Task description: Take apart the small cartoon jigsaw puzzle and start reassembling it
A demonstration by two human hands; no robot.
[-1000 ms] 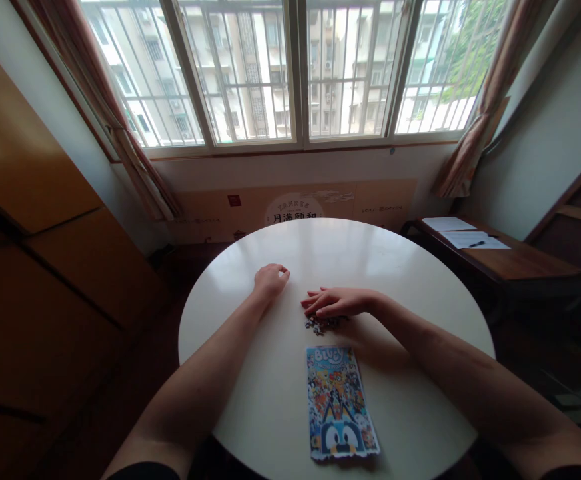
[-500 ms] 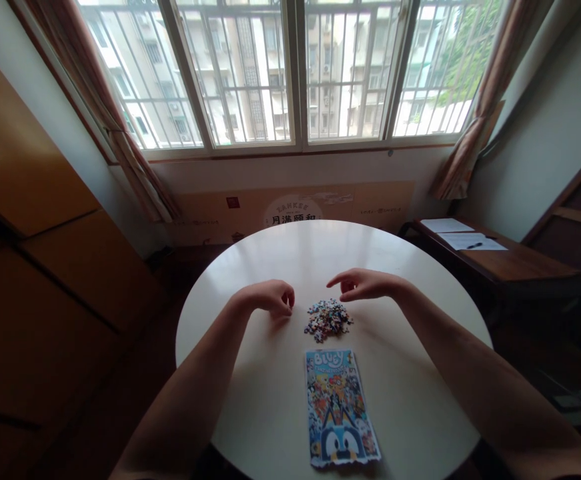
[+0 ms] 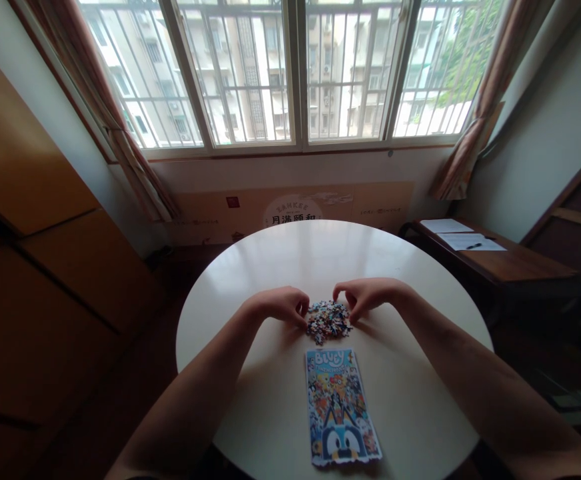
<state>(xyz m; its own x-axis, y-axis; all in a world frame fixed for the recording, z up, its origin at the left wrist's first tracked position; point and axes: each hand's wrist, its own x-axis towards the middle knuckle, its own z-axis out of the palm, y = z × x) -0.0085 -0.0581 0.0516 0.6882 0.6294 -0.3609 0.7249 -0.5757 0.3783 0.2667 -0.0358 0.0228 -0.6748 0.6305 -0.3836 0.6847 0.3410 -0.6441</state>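
A heap of small jigsaw puzzle pieces (image 3: pixel 328 321) lies on the round white table (image 3: pixel 250 427). At the heap's left edge is my left hand (image 3: pixel 285 305), its fingers bent and the thumb apart from them, touching the outer pieces. My right hand (image 3: pixel 368 296) curves round the upper right edge, with forefinger and thumb spread against the pieces. I see no piece held up in either hand. Nearer to me lies a torn-edged Bluey puzzle packet (image 3: pixel 341 407), printed with cartoon dogs, its picture face up.
To the right stands a wooden bench (image 3: pixel 525 260) bearing paper sheets (image 3: pixel 463 241) and a pen (image 3: pixel 474 246). Wooden cabinets (image 3: pixel 35 320) rise on the left. Behind the table, a long printed cardboard panel (image 3: pixel 200 210) leans below the barred window (image 3: pixel 295 80).
My left hand has moved right to the heap's edge. My right hand has lowered, its thumb now down at the heap's right side. The heap looks slightly more gathered.
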